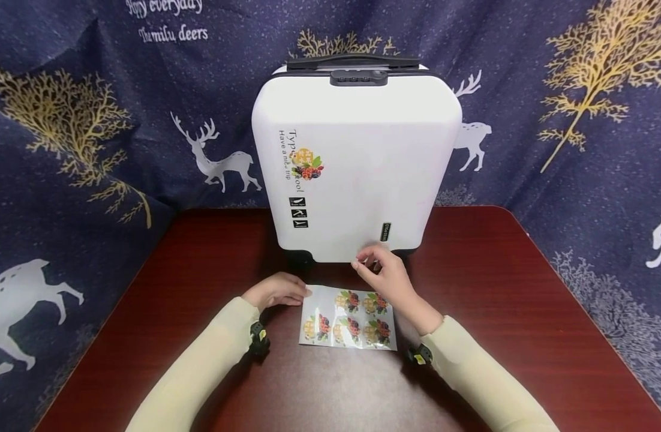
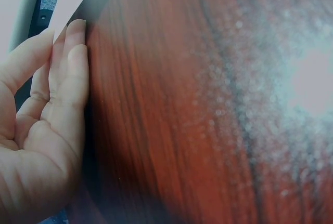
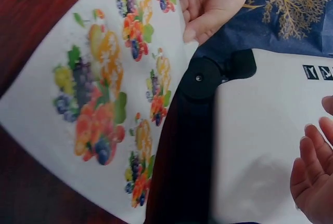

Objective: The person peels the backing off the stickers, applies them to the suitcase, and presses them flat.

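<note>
My left hand (image 1: 279, 290) pinches the upper left corner of a glossy white sticker sheet (image 1: 326, 303) between thumb and fingers. Several fruit stickers (image 3: 156, 96) are printed on it, and its upper left spot is bare. In the left wrist view a pale edge of the sheet (image 2: 73, 0) rises from the fingertips. A white suitcase (image 1: 373, 162) stands upright behind the sheet, with one fruit sticker (image 1: 308, 164) over its printed lettering. Before the suitcase's lower part hovers my right hand (image 1: 387, 276), fingers loosely bent, with nothing visible between them.
The dark red wooden table (image 1: 525, 336) reaches back to a navy cloth (image 1: 503, 180) patterned with deer and gold trees. A black handle (image 1: 352, 62) and a combination lock (image 1: 358, 77) top the suitcase. Black wheels (image 3: 202, 78) sit at its base.
</note>
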